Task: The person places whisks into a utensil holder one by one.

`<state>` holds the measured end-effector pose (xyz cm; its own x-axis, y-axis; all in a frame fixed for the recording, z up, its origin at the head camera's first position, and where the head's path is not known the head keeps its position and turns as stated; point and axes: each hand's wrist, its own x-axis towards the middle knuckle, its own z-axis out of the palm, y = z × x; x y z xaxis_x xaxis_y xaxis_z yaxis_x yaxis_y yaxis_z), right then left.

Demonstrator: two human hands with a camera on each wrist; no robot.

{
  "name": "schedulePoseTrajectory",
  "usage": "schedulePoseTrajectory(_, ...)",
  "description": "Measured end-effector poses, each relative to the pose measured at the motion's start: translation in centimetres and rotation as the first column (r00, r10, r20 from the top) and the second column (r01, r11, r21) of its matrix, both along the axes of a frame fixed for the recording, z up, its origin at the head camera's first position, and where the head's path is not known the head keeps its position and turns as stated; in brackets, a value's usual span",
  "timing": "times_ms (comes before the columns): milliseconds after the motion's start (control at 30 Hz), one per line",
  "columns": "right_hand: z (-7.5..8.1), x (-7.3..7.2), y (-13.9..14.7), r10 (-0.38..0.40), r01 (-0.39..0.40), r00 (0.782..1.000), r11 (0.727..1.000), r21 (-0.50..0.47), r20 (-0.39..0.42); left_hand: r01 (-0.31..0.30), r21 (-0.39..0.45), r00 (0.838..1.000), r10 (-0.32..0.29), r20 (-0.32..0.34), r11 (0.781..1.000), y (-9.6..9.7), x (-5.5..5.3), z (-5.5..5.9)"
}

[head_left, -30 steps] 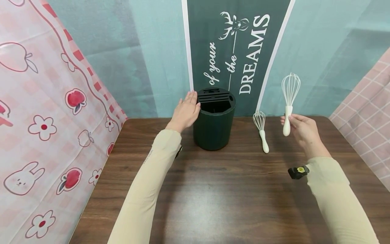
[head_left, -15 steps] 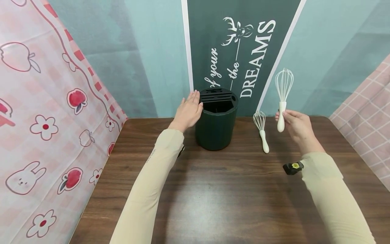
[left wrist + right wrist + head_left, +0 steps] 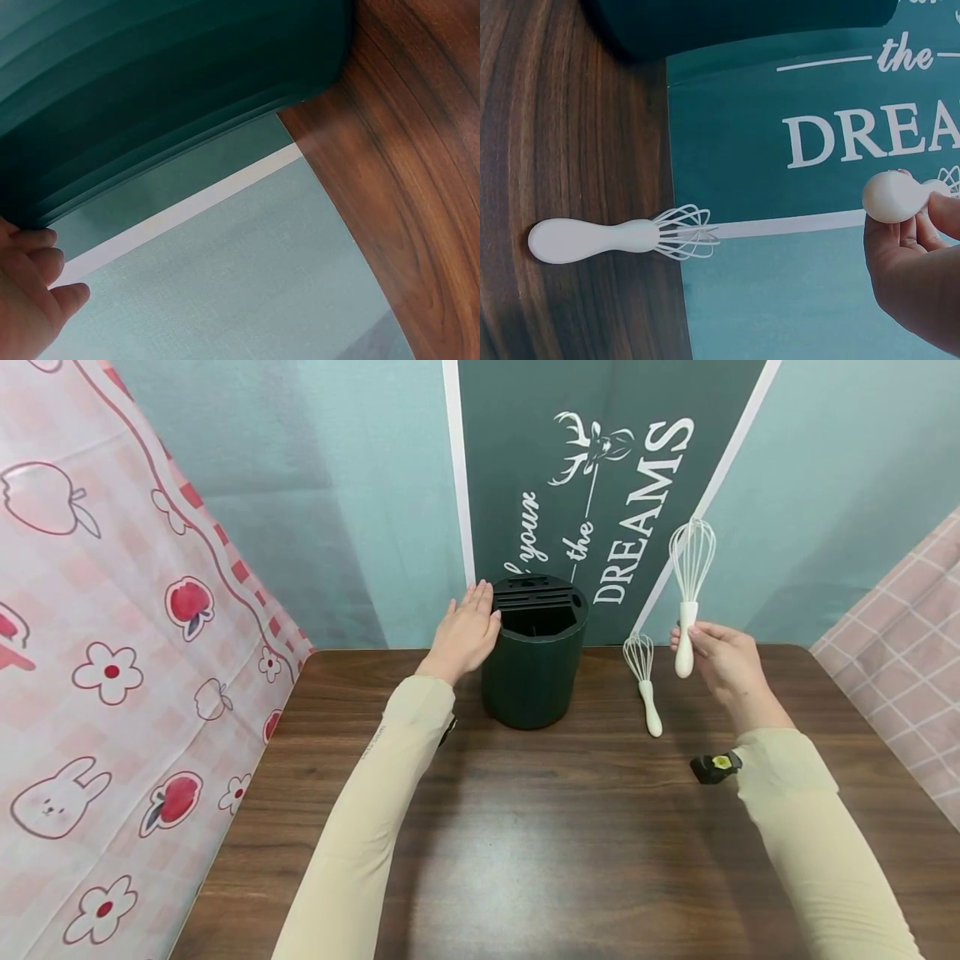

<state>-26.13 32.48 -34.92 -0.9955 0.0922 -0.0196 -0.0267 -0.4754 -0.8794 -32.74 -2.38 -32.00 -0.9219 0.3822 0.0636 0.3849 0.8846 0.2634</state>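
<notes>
Left hand (image 3: pixel 465 631): the fingers are straight and lie close together against the upper side of the container; they do not grip around it. Probably this touch is to keep the container steady.

Container (image 3: pixel 532 681): it stands upright on the surface (image 3: pixel 517 843), just right of the left fingers, well apart from the right ones. Its big front gap faces the person, perhaps so that it is easy to reach.

Right hand (image 3: pixel 727 664): thumb and fingers pinch the handle of one whisk.

Held whisk (image 3: pixel 683 639): it is in the right fingers, above the surface, almost upright. The wires rise above the fingers and the round handle end hangs below them, a light hold that seems to leave the wires free.

Lying whisk (image 3: pixel 651 710): it rests on the surface, lower and to the left of the right fingers, handle toward the person, wires toward the cloth (image 3: pixel 382 527); if they touch it, I cannot tell.

Materials: the container is dark green, plastic-looking, with broad bands on the wall and a black slotted top. Both whisks have smooth white handles and thin looped wires. The surface shows brown wood grain.
</notes>
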Motion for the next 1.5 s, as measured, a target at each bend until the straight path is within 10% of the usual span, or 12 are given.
schedulePoseTrajectory(1500,0.3,4.9,-2.1,0.094,-0.097,0.990,0.995,-0.027,-0.107,-0.037,-0.001,0.996,0.037,-0.077,0.999,2.8,7.2,-0.9)
